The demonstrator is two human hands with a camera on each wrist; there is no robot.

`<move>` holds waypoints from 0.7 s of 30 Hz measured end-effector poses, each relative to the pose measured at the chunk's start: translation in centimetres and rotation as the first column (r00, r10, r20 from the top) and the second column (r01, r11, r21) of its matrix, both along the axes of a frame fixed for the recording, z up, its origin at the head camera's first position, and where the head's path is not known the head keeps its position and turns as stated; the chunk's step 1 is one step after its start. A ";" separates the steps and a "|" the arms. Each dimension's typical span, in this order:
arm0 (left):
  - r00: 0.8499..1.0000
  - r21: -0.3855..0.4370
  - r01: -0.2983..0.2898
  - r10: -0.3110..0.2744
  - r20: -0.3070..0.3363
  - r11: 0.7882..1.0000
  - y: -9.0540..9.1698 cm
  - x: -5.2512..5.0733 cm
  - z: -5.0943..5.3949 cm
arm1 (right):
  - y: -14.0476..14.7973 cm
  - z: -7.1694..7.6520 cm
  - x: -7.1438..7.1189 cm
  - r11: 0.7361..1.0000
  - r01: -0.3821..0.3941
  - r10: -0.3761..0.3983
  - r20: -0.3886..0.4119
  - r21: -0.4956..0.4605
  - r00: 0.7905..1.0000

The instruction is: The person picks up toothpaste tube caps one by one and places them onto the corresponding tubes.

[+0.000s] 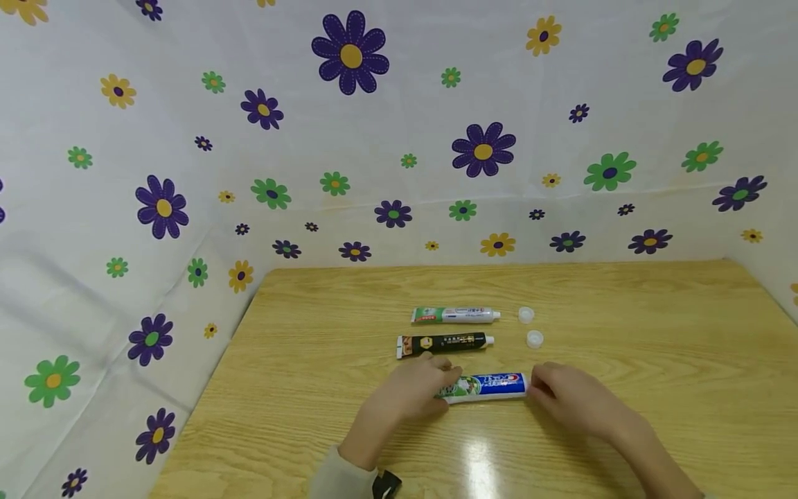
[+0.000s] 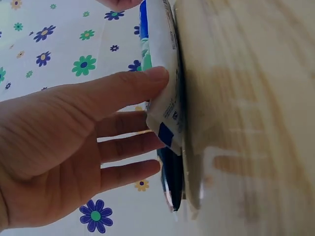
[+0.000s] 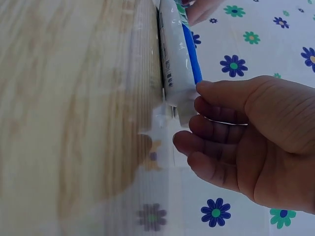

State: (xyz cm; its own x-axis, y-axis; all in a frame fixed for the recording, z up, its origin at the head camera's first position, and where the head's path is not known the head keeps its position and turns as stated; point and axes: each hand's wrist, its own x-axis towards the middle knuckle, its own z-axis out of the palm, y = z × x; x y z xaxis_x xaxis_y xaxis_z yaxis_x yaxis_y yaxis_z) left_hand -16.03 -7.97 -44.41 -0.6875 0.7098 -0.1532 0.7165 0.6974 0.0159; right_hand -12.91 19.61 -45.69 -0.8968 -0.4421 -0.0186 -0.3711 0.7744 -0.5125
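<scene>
Head view: left hand (image 1: 413, 389) pinches the blue-green tube (image 1: 495, 385), right hand (image 1: 576, 400) its cap end (image 3: 187, 113), the black tube (image 1: 451, 343) lying nearer the back edge of the bench (image 1: 648, 333).

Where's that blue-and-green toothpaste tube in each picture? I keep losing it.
Head view: the toothpaste tube lies low, right of centre, between the left hand and right hand.
Left wrist view: the toothpaste tube runs down from the top edge, near centre.
Right wrist view: the toothpaste tube is at upper centre.
Shared landmark: the flowered cloth.
</scene>
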 end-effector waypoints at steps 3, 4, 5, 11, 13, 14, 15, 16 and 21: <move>0.999 0.062 -0.016 0.014 0.031 0.998 -0.4 0.0 0.4 | 0.5 0.2 -0.2 0.999 0.016 -0.014 0.046 -0.034 0.999; 0.999 0.082 -0.024 0.021 0.039 0.996 -0.5 0.0 0.6 | 0.7 0.3 -0.3 0.999 0.019 -0.016 0.060 -0.050 0.998; 0.999 0.095 -0.031 0.027 0.043 0.995 -0.5 0.0 0.9 | 1.0 0.4 -0.4 0.998 0.022 -0.018 0.067 -0.061 0.998; 0.997 0.084 -0.052 0.047 0.061 0.995 -0.5 0.1 1.8 | 2.2 1.1 -0.9 0.991 0.053 -0.051 0.023 -0.122 0.998; 0.998 0.053 -0.038 0.035 0.052 0.998 -0.3 0.2 1.9 | 2.6 1.0 -0.9 0.988 0.064 -0.067 -0.016 -0.141 0.998; 0.998 0.048 -0.036 0.033 0.057 0.998 -0.3 0.3 1.8 | 2.7 1.0 -0.9 0.986 0.069 -0.075 -0.034 -0.152 0.997; 0.997 0.046 -0.043 0.040 0.069 0.998 -0.3 0.4 1.8 | 2.9 0.9 -0.9 0.984 0.074 -0.083 -0.047 -0.165 0.995; 0.995 0.050 -0.050 0.046 0.083 0.997 -0.3 0.5 1.7 | 3.1 0.7 -0.8 0.981 0.079 -0.091 -0.056 -0.180 0.994; 0.982 0.094 -0.099 0.082 0.168 0.991 -0.5 0.6 1.2 | 3.9 0.0 -0.9 0.964 0.104 -0.117 -0.040 -0.243 0.992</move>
State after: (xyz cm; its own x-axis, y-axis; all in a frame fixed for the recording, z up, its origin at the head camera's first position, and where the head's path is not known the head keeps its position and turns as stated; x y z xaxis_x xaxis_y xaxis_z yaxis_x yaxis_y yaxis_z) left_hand -15.43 -8.43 -43.17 -0.7212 0.6635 -0.1991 0.6325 0.7479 0.2014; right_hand -13.83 23.47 -45.68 -0.9371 -0.3255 0.1257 -0.3222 0.6690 -0.6698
